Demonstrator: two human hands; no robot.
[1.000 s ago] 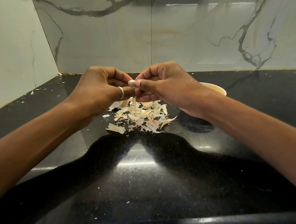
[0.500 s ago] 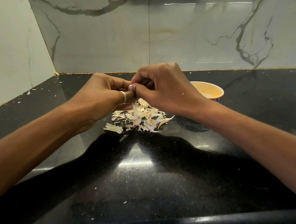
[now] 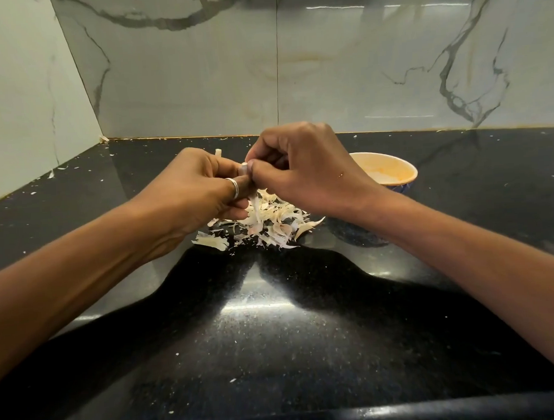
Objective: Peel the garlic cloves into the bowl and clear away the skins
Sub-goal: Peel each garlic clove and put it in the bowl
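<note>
At centre frame, just above the heap of skins [image 3: 269,220], we see the left hand [image 3: 199,188] and the right hand [image 3: 306,172] meeting thumb to thumb on one garlic clove [image 3: 243,170]. Both hands are curled and clamped on it: the left, which wears a ring [image 3: 233,187], holds the clove from the left of the frame, while the right pinches its pale exposed end from the other side. Only that end shows, so we judge, rather than see, that the clove's long axis runs roughly up and down between the thumbs. A strip of skin [image 3: 255,204] hangs below the grip, reaching toward the heap; whether it is attached to the clove we cannot tell. The heap lies on the black countertop [image 3: 277,339] directly beneath the hands, so loosened skin should fall onto it. The bowl [image 3: 393,167] stands to the right of centre, beyond the right wrist, which hides part of its near side. We take the step in hand to be stripping this clove. Since the bowl lies rightward of the grip and the right hand is nearer to it, the peeled clove would most easily travel that way, in the right hand, without crossing the heap.
</note>
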